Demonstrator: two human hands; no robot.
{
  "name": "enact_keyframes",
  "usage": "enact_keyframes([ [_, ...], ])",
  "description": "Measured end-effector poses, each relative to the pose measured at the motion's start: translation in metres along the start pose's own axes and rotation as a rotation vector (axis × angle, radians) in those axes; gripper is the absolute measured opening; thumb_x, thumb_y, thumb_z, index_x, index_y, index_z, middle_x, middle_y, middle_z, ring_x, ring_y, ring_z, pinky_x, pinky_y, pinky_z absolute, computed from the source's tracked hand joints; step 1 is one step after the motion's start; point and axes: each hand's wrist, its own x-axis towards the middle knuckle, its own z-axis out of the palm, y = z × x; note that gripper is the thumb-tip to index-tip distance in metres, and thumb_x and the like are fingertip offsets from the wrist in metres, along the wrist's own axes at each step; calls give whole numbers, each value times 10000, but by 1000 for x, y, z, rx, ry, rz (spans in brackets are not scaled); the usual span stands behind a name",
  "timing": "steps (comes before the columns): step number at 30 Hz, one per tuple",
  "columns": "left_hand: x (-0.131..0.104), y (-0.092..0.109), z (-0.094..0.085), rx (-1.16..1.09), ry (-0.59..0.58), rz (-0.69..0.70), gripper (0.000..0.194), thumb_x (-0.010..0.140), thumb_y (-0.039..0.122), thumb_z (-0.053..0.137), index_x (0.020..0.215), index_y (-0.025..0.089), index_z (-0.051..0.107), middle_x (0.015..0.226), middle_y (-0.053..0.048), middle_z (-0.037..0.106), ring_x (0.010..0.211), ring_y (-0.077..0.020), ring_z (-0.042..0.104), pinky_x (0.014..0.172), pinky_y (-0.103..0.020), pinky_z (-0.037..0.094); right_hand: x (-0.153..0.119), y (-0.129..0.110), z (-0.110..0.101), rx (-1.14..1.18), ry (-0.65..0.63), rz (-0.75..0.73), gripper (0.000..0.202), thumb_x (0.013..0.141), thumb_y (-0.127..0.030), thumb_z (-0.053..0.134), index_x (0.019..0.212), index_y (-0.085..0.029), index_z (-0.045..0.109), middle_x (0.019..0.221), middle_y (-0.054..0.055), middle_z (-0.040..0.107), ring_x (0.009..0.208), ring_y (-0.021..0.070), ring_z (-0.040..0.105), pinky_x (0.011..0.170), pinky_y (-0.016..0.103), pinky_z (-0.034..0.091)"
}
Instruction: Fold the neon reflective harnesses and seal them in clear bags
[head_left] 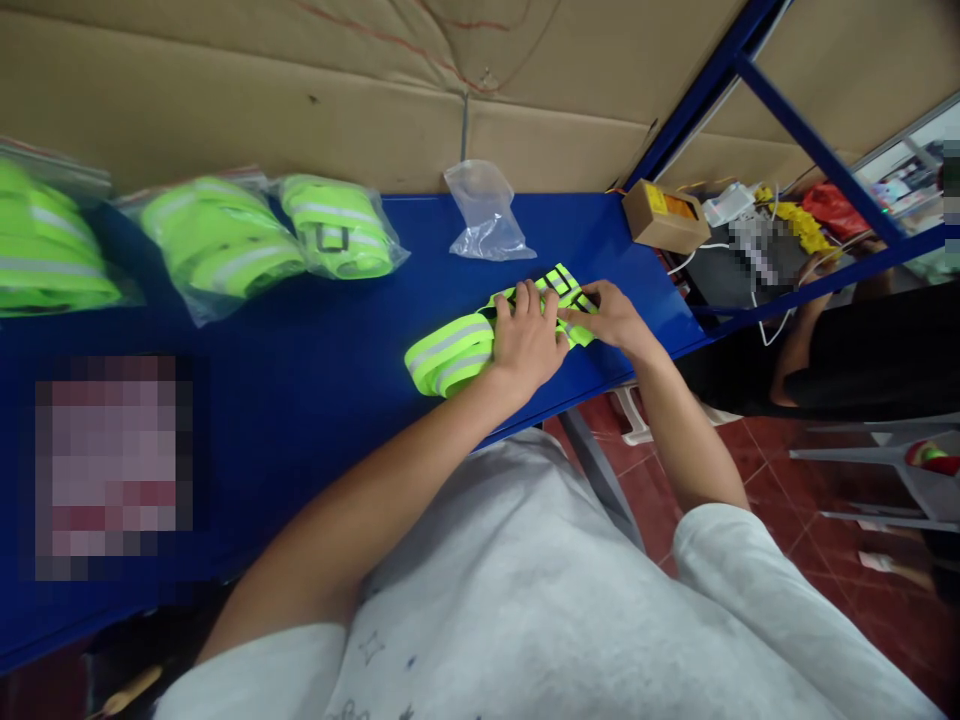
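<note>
Beyond the pale shirt (540, 580), the neon strap bundle (448, 352) was gripped on the blue table (300, 400) by the left hand (526, 338) and right hand (613, 318), uncoiling being risked should pressure be eased.

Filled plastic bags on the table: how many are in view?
3: left bag, cut by the picture's edge; middle bag; right bag, nearest the empty bag. Others may be hidden.
</note>
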Motion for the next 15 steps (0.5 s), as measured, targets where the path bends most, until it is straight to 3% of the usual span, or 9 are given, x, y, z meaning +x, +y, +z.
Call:
enact_keyframes([
  [5, 1, -1, -4, 36, -50, -20, 782, 1028, 513, 385, 1597, -15, 295, 1677, -275, 270, 1576, -397, 222, 1243, -689, 165, -6, -7, 0, 236, -9, 144, 736, 613, -636, 870, 1134, -247, 523, 924, 29, 677, 809, 225, 631, 749, 403, 540],
  [9, 0, 0, -2, 31, -71, 7, 832, 1031, 626, 311, 1649, 75, 224, 1717, -214, 199, 1612, -379, 128, 1255, -718, 71, -6, -3, -10, 339, 103, 185, 719, 577, -606, 893, 1098, -243, 557, 986, 42, 694, 865, 236, 653, 754, 391, 549],
  [12, 1, -3, -1, 6, -37, 66, 790, 1046, 616, 264, 1644, 100, 250, 1708, -211, 237, 1599, -368, 183, 1253, -703, 117, -7, 1, -20, 427, 81, 196, 664, 593, -578, 889, 1095, -223, 637, 1013, 51, 722, 897, 247, 676, 785, 398, 562],
  [15, 3, -7, -2, -27, 17, 177, 732, 1055, 579, 291, 1594, 88, 359, 1636, -237, 382, 1518, -381, 347, 1232, -656, 229, -10, 4, -27, 541, 27, 204, 592, 627, -560, 873, 1072, -204, 712, 1033, 59, 750, 924, 253, 697, 816, 396, 569],
])
